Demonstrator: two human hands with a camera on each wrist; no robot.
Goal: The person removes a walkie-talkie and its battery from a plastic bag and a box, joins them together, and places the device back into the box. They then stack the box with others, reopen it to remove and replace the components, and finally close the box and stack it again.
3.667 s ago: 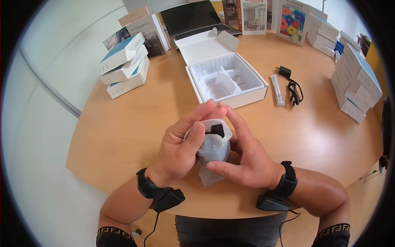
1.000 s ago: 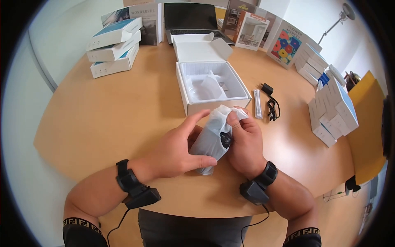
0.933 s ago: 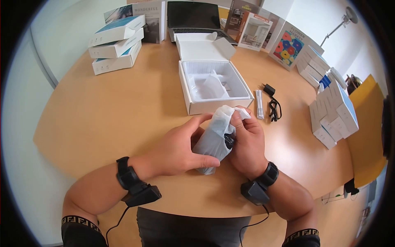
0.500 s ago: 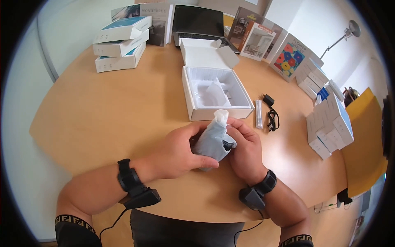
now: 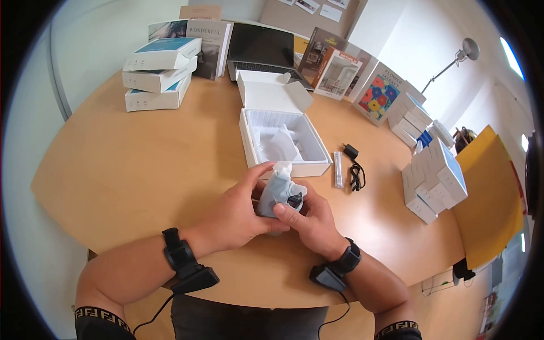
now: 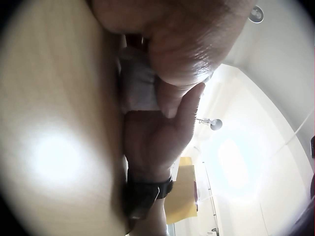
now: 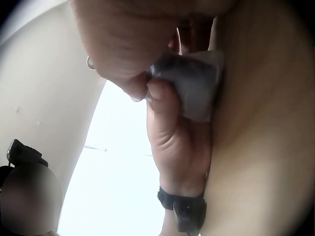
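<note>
A translucent white bag (image 5: 272, 198) wraps a bulky thing just over the near part of the table. Through its torn or open side shows a black piece (image 5: 294, 200); the rest of the contents is hidden, and I cannot tell their kind. My left hand (image 5: 226, 214) grips the bag from the left, thumb along its lower front. From the right, my right hand (image 5: 318, 222) holds it with the thumb pressed on the front below the black piece. In the right wrist view, both thumbs meet at the bag (image 7: 197, 88), whose base is close to the tabletop.
An open white box (image 5: 286, 171) with a moulded insert stands behind the hands. Right of it lie a slim packet (image 5: 338, 170) and a black power adapter (image 5: 350, 151) with cable. Stacked boxes (image 5: 156, 101) rise at left, more boxes (image 5: 433, 181) at right. A laptop (image 5: 260, 45) stands behind.
My right hand has let go of the bag's top edge and brought its thumb to the front. The bag's top now stands up crumpled. My left hand keeps its hold; the head view has shifted.
</note>
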